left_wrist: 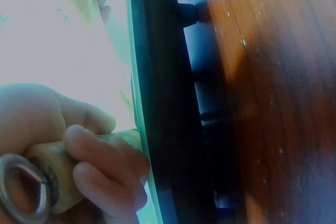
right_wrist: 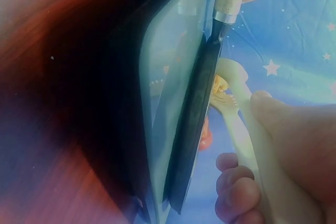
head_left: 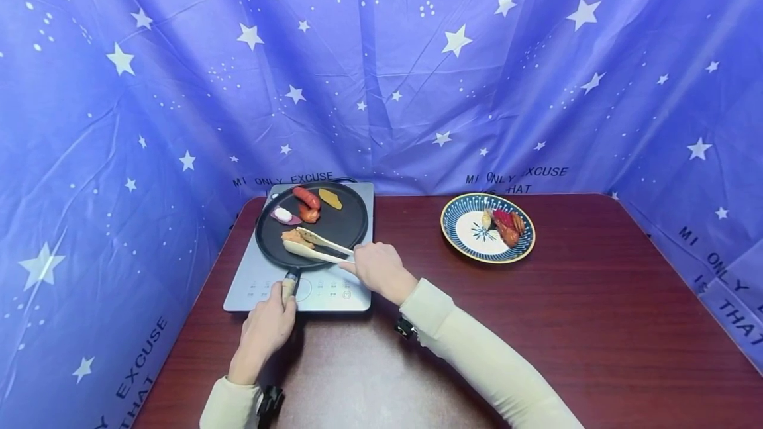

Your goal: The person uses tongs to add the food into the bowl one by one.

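My left hand [head_left: 266,326] grips the wooden handle [head_left: 289,285] of a round black frying pan [head_left: 346,217]; in the left wrist view the fingers curl round that handle [left_wrist: 60,174], which ends in a metal ring [left_wrist: 23,190]. With my right hand [head_left: 381,270] I hold cream food tongs [head_left: 322,255], one arm spoon-shaped and the other slotted. Their tips are at an orange-brown food piece [head_left: 292,236] low in the pan; whether they pinch it is unclear. Behind it lie a red sausage [head_left: 306,198], a reddish-brown piece [head_left: 309,215], a yellow slice [head_left: 330,199] and a purple-and-white piece [head_left: 284,215].
The pan stands on a silver induction cooker [head_left: 244,283] on a dark red wooden table [head_left: 566,336]. Right of it is a blue-patterned plate [head_left: 461,234] with several food pieces [head_left: 508,227] on its right side. A blue star-print curtain [head_left: 405,85] surrounds the table's back and sides.
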Demonstrator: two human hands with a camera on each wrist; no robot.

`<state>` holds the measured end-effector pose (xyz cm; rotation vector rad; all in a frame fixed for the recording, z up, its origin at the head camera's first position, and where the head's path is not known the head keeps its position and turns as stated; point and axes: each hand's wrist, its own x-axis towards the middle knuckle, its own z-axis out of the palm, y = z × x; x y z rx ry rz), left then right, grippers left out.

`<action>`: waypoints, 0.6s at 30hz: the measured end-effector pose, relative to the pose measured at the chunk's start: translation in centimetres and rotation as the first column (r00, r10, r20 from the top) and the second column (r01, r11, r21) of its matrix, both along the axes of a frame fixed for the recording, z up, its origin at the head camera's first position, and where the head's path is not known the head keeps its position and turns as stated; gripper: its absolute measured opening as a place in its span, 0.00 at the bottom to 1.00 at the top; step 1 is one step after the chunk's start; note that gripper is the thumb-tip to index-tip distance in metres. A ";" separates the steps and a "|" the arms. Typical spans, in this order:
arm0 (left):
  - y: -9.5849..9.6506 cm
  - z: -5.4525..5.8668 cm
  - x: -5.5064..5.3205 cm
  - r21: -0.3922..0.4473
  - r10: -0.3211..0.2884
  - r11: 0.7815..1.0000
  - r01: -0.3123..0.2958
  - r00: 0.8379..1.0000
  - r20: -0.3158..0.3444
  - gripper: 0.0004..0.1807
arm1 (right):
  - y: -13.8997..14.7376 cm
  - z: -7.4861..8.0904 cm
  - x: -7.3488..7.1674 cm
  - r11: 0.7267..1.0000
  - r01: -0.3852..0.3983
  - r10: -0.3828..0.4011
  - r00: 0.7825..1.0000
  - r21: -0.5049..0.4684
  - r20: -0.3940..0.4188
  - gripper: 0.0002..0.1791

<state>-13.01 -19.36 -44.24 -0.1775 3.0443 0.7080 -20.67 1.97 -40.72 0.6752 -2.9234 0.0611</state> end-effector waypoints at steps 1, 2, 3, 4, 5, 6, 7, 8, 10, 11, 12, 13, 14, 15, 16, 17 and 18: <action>0.0 0.0 0.0 -0.001 0.000 1.000 0.000 1.000 0.000 0.24 | -0.1 0.0 0.0 1.000 0.001 -0.001 1.000 0.002 0.001 0.29; 0.0 -0.1 0.0 -0.001 0.000 1.000 0.000 1.000 0.000 0.24 | -0.2 0.0 0.0 1.000 0.001 -0.001 1.000 0.007 0.000 0.29; 0.0 -0.1 0.0 0.000 0.000 1.000 0.000 1.000 -0.002 0.24 | -0.3 0.1 0.0 1.000 0.002 -0.002 1.000 0.012 0.000 0.29; 0.0 -0.1 0.0 0.001 -0.001 1.000 0.001 1.000 -0.004 0.23 | -0.4 0.1 0.0 1.000 0.003 -0.003 1.000 0.018 0.002 0.29; 0.0 -0.1 0.0 0.004 -0.002 1.000 0.002 1.000 -0.006 0.23 | -0.4 0.1 0.0 1.000 0.005 -0.005 1.000 0.022 0.005 0.29; 0.0 -0.2 0.0 0.005 -0.003 1.000 0.003 1.000 -0.008 0.23 | -0.5 0.2 0.0 1.000 0.008 -0.008 1.000 0.029 0.009 0.29; 0.0 -0.2 0.0 0.008 -0.003 1.000 0.003 1.000 -0.009 0.23 | -0.6 0.2 0.0 0.999 0.010 -0.010 1.000 0.034 0.013 0.29; 0.0 -0.2 0.1 0.009 -0.003 1.000 0.003 1.000 -0.009 0.23 | -0.6 0.3 0.0 0.999 0.011 -0.011 1.000 0.039 0.016 0.30; 0.0 -0.2 0.1 0.008 -0.002 1.000 0.002 1.000 -0.010 0.23 | -0.8 0.3 -0.1 0.999 0.011 -0.012 1.000 0.043 0.019 0.30; 0.0 -0.1 0.1 0.008 -0.001 1.000 0.001 1.000 -0.010 0.23 | -0.8 0.3 -0.2 0.999 0.011 -0.012 1.000 0.045 0.018 0.30; 0.0 -0.1 0.1 0.007 -0.001 1.000 0.001 1.000 -0.011 0.23 | -0.9 0.3 -0.3 0.999 0.012 -0.013 1.000 0.047 0.018 0.31; 0.0 -0.1 0.1 0.006 -0.001 1.000 0.002 1.000 -0.011 0.23 | -1.0 0.3 -0.4 0.999 0.012 -0.013 1.000 0.048 0.017 0.31; 0.0 -0.1 0.0 0.005 -0.002 1.000 0.002 1.000 -0.014 0.23 | -1.1 0.2 -0.5 0.999 0.012 -0.013 1.000 0.050 0.014 0.31; 0.0 -0.1 0.0 0.004 -0.003 1.000 0.003 1.000 -0.016 0.23 | -1.1 0.1 -0.6 0.998 0.012 -0.013 1.000 0.055 0.011 0.31; 0.0 -0.1 0.0 0.005 -0.004 1.000 0.004 1.000 -0.017 0.22 | -1.2 0.1 -0.6 0.998 0.014 -0.015 1.000 0.057 0.011 0.31; -0.1 -0.1 0.0 0.006 -0.005 1.000 0.005 1.000 -0.017 0.22 | -1.2 0.0 -0.7 0.998 0.013 -0.014 1.000 0.058 0.008 0.31; -0.1 -0.1 0.0 0.006 -0.005 1.000 0.005 1.000 -0.017 0.22 | -1.3 0.0 -0.8 0.998 0.012 -0.012 1.000 0.059 0.008 0.31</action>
